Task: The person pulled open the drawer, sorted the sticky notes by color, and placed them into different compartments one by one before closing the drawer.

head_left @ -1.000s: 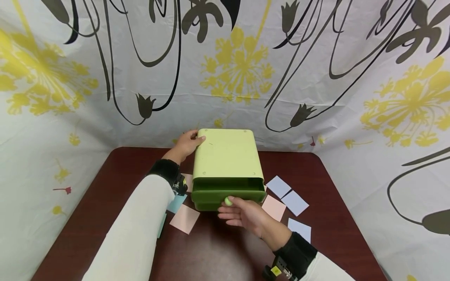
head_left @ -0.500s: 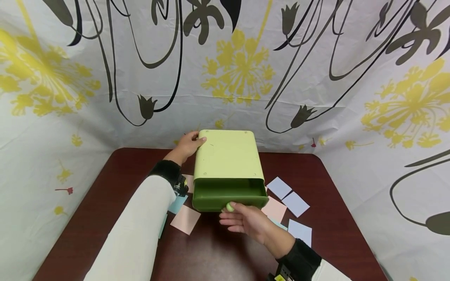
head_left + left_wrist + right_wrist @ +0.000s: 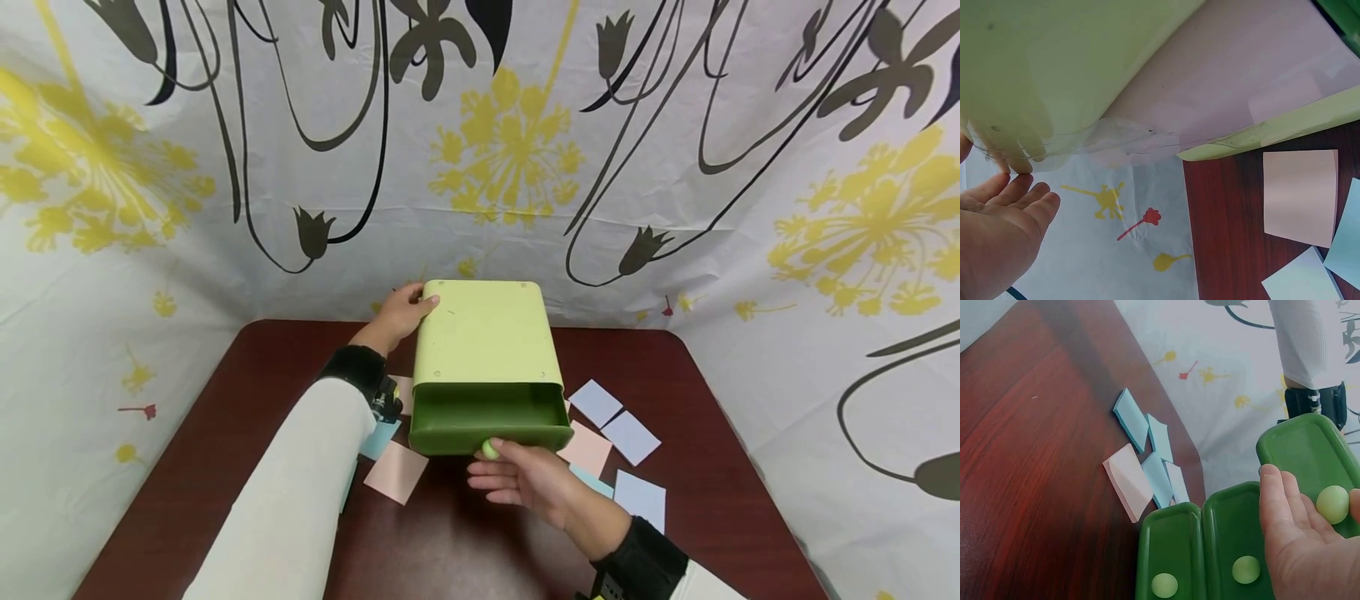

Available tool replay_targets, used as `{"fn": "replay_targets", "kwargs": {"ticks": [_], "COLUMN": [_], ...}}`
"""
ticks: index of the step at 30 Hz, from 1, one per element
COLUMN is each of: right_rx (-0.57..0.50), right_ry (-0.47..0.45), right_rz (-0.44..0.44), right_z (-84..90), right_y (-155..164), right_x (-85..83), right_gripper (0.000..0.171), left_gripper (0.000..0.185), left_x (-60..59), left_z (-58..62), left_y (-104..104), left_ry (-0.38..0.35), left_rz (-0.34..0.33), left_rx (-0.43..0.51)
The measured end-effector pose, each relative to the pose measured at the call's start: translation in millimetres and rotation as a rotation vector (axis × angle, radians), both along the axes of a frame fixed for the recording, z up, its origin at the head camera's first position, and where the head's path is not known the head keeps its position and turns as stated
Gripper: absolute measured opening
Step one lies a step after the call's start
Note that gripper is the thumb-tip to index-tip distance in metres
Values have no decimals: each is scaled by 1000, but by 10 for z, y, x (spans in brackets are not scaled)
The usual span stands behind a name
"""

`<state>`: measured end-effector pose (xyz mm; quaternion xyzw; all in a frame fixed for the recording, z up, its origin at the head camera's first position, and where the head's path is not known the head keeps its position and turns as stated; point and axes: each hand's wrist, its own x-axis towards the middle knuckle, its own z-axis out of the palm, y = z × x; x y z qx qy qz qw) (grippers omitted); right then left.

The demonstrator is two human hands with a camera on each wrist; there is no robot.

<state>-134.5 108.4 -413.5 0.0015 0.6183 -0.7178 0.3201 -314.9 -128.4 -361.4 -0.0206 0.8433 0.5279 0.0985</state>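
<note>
A pale yellow-green desktop drawer cabinet (image 3: 487, 333) stands at the back middle of the table. Its far left corner is gripped by my left hand (image 3: 399, 315), thumb on the top and fingers down the side. The dark green top drawer (image 3: 450, 440) is pulled out, and its inside looks bare. My right hand (image 3: 528, 483) pinches the drawer's round light green knob (image 3: 490, 450), with the other fingers held out straight below. In the right wrist view, two more green drawer fronts, a middle one (image 3: 1229, 515) and a bottom one (image 3: 1169, 544), sit farther in, each with a knob.
Pink sticky-note pads (image 3: 397, 471) and blue pads (image 3: 379, 435) lie left of the cabinet. Pale lilac pads (image 3: 630, 433) and another pink pad (image 3: 587, 448) lie to its right. A patterned cloth (image 3: 487, 242) hangs behind the dark red table (image 3: 465, 550).
The top drawer has come farther out toward me, with my right hand moving along on its knob. My left hand has stayed on the cabinet's corner.
</note>
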Motion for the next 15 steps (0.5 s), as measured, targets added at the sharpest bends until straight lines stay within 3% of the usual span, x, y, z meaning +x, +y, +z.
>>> {"fn": "replay_targets", "kwargs": {"ticks": [15], "right_rx": [5], "right_ry": [-7], "right_rz": [7], "right_z": [-16], "right_y": [43], "right_x": [48], "right_gripper": [57], "left_gripper": [58], "left_x": [12], "left_z": [-12], "left_y": [16], "left_ry": [10], "left_rz": [-7], "left_rx": [19]}}
